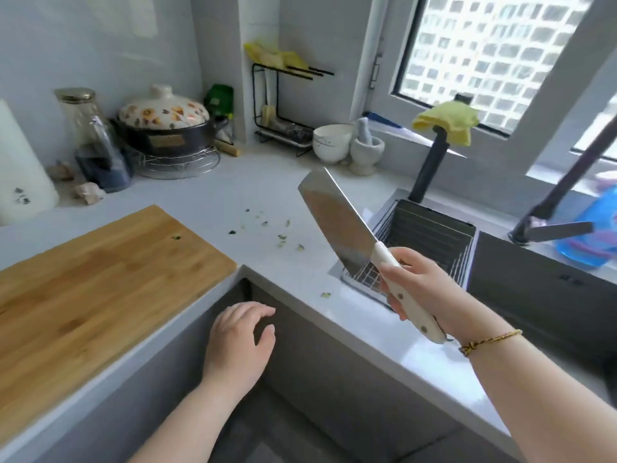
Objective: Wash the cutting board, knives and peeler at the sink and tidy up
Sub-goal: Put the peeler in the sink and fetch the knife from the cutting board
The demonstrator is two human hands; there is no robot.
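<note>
Cutting board (100,279) at left: lies on the counter (267,195), looks dry and unwashed, green scrap (176,237) on it. Left hand (237,345): hangs loose, empty. Cleaver (337,222): gripped at its white handle (384,259) by right hand (424,289), blade up over sink basket (427,228). Seems barely begun; peeler unseen

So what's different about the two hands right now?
The right hand grips the cleaver by its white handle, while the left hand holds nothing and its fingers are loosely curled. The right hand is up by the wire basket. The left hand is lower, in front of the counter corner. The right wrist wears a braided bracelet, and the left wrist is bare. Neither hand wears a glove.
</note>
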